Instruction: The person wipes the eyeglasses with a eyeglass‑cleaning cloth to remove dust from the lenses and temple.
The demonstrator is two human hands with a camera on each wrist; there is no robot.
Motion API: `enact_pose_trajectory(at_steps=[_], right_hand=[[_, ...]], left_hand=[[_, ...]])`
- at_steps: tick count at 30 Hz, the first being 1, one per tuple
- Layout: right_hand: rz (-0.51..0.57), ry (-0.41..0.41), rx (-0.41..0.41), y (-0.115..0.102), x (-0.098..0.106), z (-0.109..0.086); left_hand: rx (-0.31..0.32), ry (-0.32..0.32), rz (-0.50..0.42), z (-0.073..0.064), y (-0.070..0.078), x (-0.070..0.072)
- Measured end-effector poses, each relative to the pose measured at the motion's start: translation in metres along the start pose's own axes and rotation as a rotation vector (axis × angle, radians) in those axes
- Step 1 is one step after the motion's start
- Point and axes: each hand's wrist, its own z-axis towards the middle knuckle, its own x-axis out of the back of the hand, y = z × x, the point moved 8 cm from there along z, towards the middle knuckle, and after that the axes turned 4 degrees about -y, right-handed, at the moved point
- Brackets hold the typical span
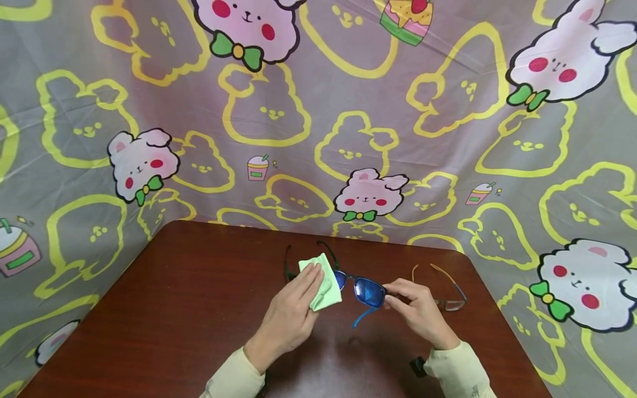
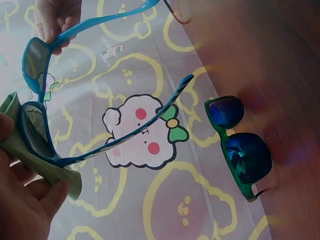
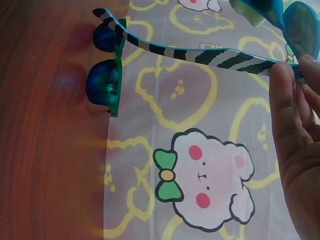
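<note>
While the left hand is pinching a pale green cloth around one lens of the blue glasses, the right hand is gripping the same pair at the opposite hinge, between thumb and fingers. The blue glasses are hanging above the table, between the two hands, with their arms unfolded. One arm is showing black-and-white zebra stripes in the right wrist view, running out from the fingertips. The cloth is folding over both faces of its lens, fingers lying along one side and the thumb pressing the other. Beyond the left hand, the green glasses are resting on the table, their lenses reflecting blue. Past the right hand, the clear glasses are lying with orange arms open. Each pale sleeve is bearing a small dark mark near the cuff, too small to read. Behind the table, a grey curtain is displaying printed rabbits wearing green bows, yellow outlines, and pink cups carrying green label patches.
</note>
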Motion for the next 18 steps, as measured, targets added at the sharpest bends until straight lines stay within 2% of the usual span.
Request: enact_pose_trajectory(at_steps=[4,8,18], right_hand=[[-0.005,-0.002,-0.008,0.000,0.001,0.000],[-0.013,0.002,0.021,-0.003,0.001,-0.001],[-0.016,0.014,0.070,-0.013,0.000,0.004]], left_hand=[[-0.028,-0.001,0.030,0.001,0.003,-0.001],[-0.043,-0.005,0.047,0.003,0.005,-0.001],[-0.075,-0.005,0.036,0.005,0.010,-0.002]])
